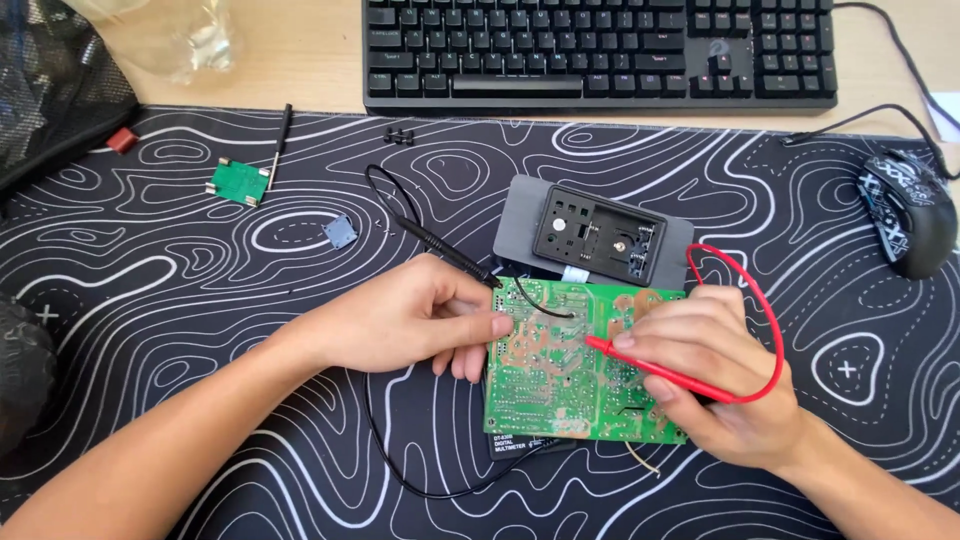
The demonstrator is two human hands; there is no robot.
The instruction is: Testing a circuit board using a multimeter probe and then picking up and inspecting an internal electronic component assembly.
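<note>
Green circuit board is lying solder-side up on the patterned mat over the desk, partly covering a multimeter — probing is under way, both leads are on the board. Left hand is pinching the black probe at the board's upper-left edge; right hand is closed around the red probe, tip touching mid-board.

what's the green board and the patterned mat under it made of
Green circuit board: looks like rigid laminate with a glossy green coat, coppery traces and solder spots showing. Desk mat: seems soft fabric, matte black with white printed contour lines, though the look leaves it open.
</note>
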